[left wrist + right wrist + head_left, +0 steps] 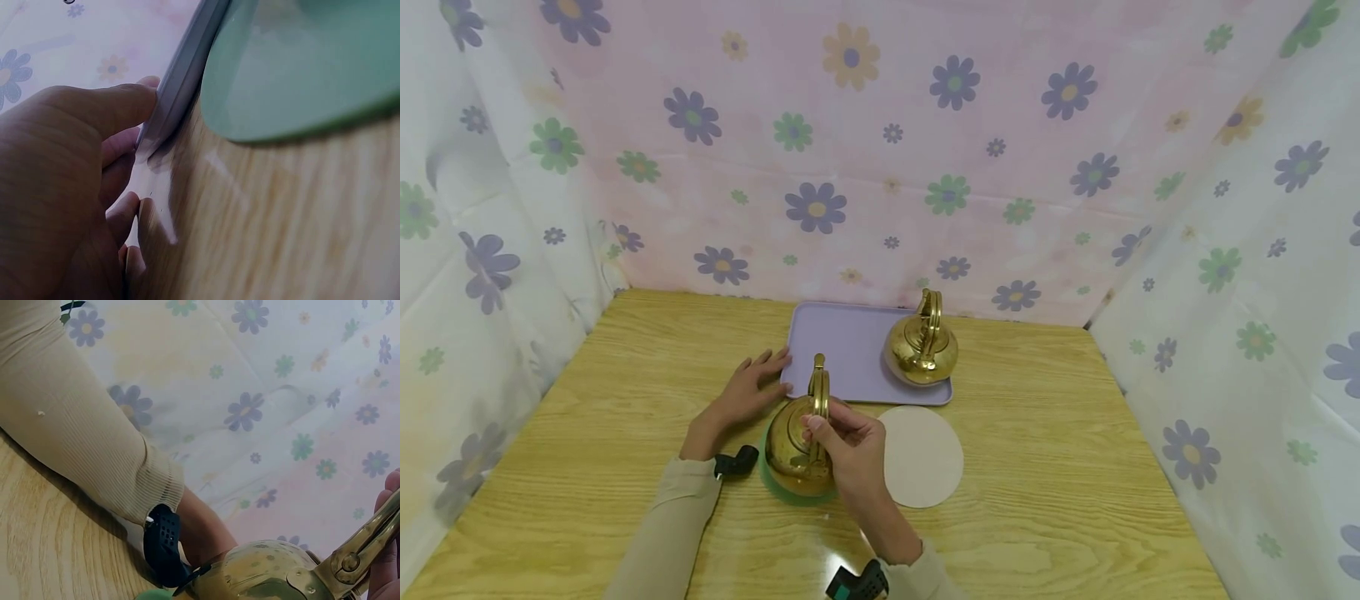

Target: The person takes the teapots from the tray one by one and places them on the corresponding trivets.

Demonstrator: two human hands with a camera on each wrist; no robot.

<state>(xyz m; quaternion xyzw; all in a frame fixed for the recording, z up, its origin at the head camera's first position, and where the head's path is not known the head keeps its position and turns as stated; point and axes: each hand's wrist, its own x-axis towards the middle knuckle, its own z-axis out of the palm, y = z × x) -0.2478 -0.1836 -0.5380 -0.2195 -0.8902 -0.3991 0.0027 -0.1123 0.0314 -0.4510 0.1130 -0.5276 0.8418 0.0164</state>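
Note:
A shiny gold kettle (pixel 786 462) sits over a round green mat (pixel 775 493) near the table's front. My right hand (pixel 857 454) grips its upright handle, the thumb lying across it above the lid. The right wrist view shows the kettle's rounded body (pixel 250 575) and its hinged handle (pixel 359 559), with fingers behind it. My left hand (pixel 751 392) touches the left edge of the lilac tray (pixel 842 350), fingers spread and fairly straight. In the left wrist view the thumb rests against the tray's rim (pixel 181 81). Another gold kettle (pixel 922 360) stands on the tray's right part.
A round cream mat (pixel 923 458) lies right of the held kettle, just in front of the tray. All stands on a wood-grain table (pixel 1045 467). Flower-printed curtains (pixel 887 167) enclose the back and both sides.

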